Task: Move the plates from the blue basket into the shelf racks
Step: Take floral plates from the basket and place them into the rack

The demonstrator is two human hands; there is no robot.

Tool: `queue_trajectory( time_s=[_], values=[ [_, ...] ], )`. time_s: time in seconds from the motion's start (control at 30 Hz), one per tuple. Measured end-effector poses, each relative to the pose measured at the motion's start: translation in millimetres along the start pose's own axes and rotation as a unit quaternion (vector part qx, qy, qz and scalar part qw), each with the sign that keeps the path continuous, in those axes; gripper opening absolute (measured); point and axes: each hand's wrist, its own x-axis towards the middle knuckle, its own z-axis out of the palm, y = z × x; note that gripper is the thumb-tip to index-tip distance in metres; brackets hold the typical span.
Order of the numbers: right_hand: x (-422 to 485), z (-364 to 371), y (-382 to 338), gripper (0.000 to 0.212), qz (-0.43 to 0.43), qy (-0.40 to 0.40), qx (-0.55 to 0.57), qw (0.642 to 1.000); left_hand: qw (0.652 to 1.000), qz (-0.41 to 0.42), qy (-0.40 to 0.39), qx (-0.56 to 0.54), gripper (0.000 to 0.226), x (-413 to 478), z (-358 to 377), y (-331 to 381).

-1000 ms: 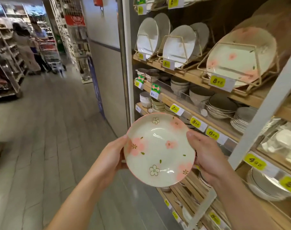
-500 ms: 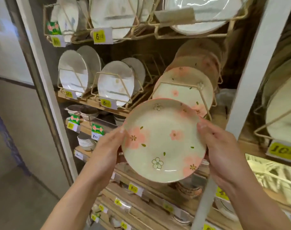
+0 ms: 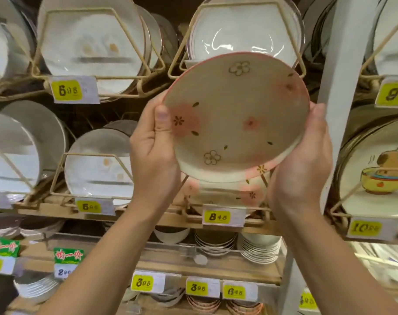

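Observation:
A cream plate with pink flowers (image 3: 234,119) is held up in front of the shelf, tilted with its face toward me. My left hand (image 3: 156,144) grips its left rim, thumb on the face. My right hand (image 3: 304,160) cups its right rim from below. Just under it, a wire rack (image 3: 218,211) above an 8.45 price tag holds matching flowered plates (image 3: 250,194), mostly hidden behind the held plate. The blue basket is out of view.
Wire racks with white plates (image 3: 91,42) fill the shelves to the left and above. A white upright post (image 3: 343,76) stands just right of my right hand. A cartoon-animal plate (image 3: 379,169) sits further right. Stacked bowls (image 3: 259,248) fill the lower shelves.
Both hands have lifted the flowered plate up and closer to the shelf, above the rack of matching plates. My view has turned from the aisle to face the shelves.

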Motion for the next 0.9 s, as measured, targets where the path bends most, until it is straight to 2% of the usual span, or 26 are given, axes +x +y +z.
queue_trajectory(
  time_s=[0.1, 0.27, 0.47, 0.63, 0.77, 0.9],
  values=[
    [7.7, 8.3, 6.5, 0.037, -0.048, 0.005, -0.001, 0.999, 0.998, 0.055, 0.000, -0.036, 0.029, 7.7, 12.8, -15.5],
    [13.0, 5.5, 21.3, 0.039, -0.086, -0.002, -0.001, 0.996, 0.993, 0.092, -0.039, -0.062, 0.031, 11.1, 17.2, -33.8],
    [23.3, 5.5, 23.1, 0.035, -0.109, -0.019, -0.038, 0.993, 0.985, 0.150, -0.076, -0.042, 0.030, 28.0, 19.0, -42.1],
    [17.6, -12.1, 47.2, 0.032, -0.035, -0.056, -0.145, 0.987, 0.993, 0.049, -0.101, 0.026, 0.029, 7.9, 11.1, -67.8],
    [11.4, -20.4, 61.7, 0.036, 0.019, -0.094, -0.244, 0.965, 0.988, -0.023, -0.131, 0.076, 0.025, 2.0, 5.3, -80.2],
    [5.6, -26.6, 67.6, 0.046, 0.029, -0.098, -0.311, 0.945, 0.972, -0.097, -0.195, 0.087, 0.040, -2.4, 0.7, -87.1]
  ],
)
